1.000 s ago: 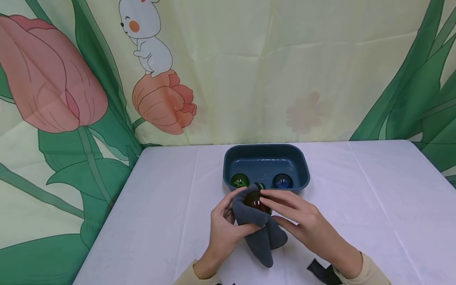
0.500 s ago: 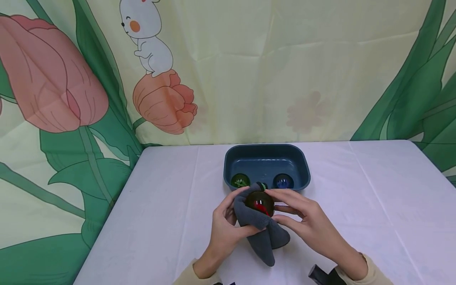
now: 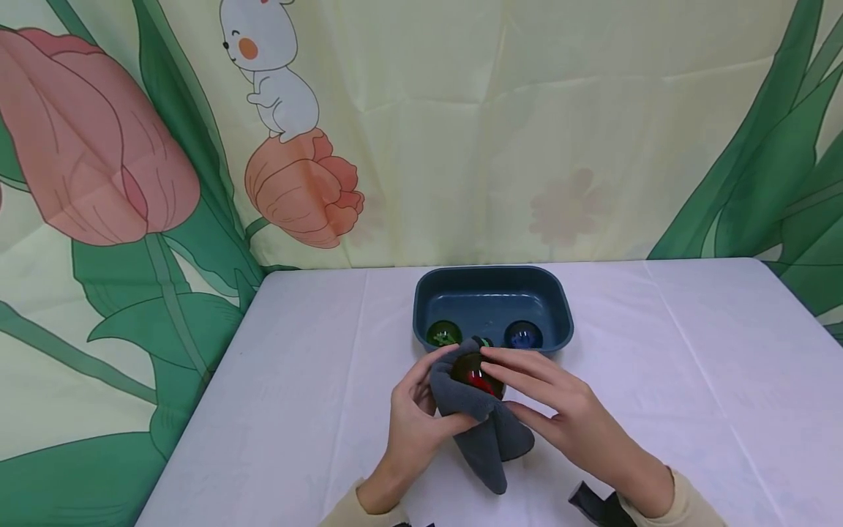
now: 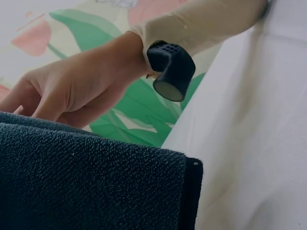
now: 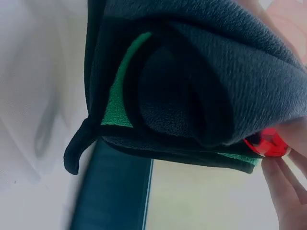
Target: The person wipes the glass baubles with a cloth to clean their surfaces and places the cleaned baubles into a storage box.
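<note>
A glossy dark ball with red inside (image 3: 473,372) sits in a fold of a grey-blue towelling cloth (image 3: 484,443). My left hand (image 3: 416,421) grips the cloth around the ball, thumb in front and fingers behind. From the other side, my right hand (image 3: 566,406) holds the ball, with fingertips on its upper side and the thumb low near the cloth. The right wrist view shows the cloth's black trim and a green patch, with part of the red ball (image 5: 270,143) at the fingers. Most of the ball's left and back is hidden by cloth.
Just beyond the hands stands a blue tray (image 3: 490,274). Inside it are a green glassy ball (image 3: 443,333) on the left and a blue one (image 3: 523,334) on the right. A white cloth covers the table (image 3: 296,380); a printed curtain (image 3: 448,146) hangs behind.
The ball has turned a little between the right hand's fingers, so more red shows. The right fingers drew back from its face, then moved left over it again. The left hand stays nearly still.
</note>
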Action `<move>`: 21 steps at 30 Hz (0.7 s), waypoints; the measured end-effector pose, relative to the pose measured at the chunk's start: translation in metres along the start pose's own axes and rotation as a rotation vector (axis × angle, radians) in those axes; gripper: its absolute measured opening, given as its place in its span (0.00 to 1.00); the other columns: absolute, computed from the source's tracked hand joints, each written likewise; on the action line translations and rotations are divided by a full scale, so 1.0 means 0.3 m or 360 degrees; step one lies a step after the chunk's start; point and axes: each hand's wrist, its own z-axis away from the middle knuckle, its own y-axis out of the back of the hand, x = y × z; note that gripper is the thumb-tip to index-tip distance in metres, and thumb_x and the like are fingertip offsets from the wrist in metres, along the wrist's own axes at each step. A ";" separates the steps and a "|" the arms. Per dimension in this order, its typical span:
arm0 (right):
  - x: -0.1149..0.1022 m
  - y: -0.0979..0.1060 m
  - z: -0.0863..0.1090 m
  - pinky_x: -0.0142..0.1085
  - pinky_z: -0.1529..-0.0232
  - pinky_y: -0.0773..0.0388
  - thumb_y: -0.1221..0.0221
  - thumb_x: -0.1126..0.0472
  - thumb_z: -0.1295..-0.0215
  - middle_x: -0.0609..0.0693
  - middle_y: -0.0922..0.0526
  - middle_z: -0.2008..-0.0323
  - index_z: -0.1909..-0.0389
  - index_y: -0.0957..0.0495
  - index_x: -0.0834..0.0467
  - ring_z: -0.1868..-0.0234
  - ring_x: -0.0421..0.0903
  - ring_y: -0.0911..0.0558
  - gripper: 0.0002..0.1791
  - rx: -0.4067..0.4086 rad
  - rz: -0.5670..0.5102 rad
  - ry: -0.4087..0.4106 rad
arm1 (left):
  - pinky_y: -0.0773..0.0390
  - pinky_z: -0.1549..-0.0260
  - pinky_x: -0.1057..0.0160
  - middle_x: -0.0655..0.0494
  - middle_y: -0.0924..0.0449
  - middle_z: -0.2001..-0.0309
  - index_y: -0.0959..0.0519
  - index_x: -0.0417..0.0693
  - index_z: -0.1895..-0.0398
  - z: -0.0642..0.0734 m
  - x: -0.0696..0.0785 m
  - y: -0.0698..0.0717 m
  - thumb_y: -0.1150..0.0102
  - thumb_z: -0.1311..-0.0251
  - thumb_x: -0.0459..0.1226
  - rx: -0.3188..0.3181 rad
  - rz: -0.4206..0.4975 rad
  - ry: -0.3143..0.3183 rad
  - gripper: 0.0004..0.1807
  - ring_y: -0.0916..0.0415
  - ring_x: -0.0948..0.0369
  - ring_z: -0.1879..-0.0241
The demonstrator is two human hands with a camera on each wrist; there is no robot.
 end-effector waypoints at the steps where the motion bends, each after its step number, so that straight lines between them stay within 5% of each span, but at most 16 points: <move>1: 0.001 -0.002 0.000 0.23 0.39 0.29 0.49 0.42 0.29 0.52 0.24 0.35 0.36 0.24 0.57 0.34 0.42 0.28 0.29 -0.0003 0.0004 0.0015 | 0.25 0.38 0.61 0.40 0.23 0.39 0.30 0.39 0.34 -0.001 -0.002 0.002 0.27 0.49 0.28 -0.0013 0.0010 -0.0001 0.36 0.22 0.55 0.41; 11: -0.005 -0.005 0.001 0.22 0.41 0.27 0.50 0.43 0.29 0.52 0.23 0.37 0.37 0.23 0.56 0.36 0.41 0.26 0.28 0.0023 0.0052 0.0004 | 0.24 0.39 0.61 0.43 0.22 0.40 0.30 0.40 0.33 -0.003 0.004 0.003 0.24 0.53 0.29 -0.0035 -0.0020 0.0048 0.40 0.21 0.56 0.44; 17: -0.016 -0.012 -0.001 0.23 0.47 0.22 0.31 0.67 0.45 0.52 0.20 0.40 0.35 0.25 0.55 0.40 0.39 0.21 0.33 0.0078 -0.0037 -0.0166 | 0.25 0.39 0.60 0.46 0.22 0.40 0.31 0.41 0.33 -0.002 0.003 0.004 0.23 0.54 0.30 -0.0058 -0.0066 0.0035 0.42 0.21 0.55 0.43; 21: -0.021 -0.017 -0.003 0.27 0.52 0.18 0.30 0.74 0.48 0.51 0.19 0.42 0.35 0.24 0.54 0.45 0.37 0.18 0.36 0.0093 -0.0170 -0.0318 | 0.25 0.38 0.59 0.46 0.22 0.40 0.30 0.43 0.33 -0.002 0.002 0.006 0.23 0.53 0.30 -0.0073 -0.0072 0.0009 0.41 0.21 0.54 0.43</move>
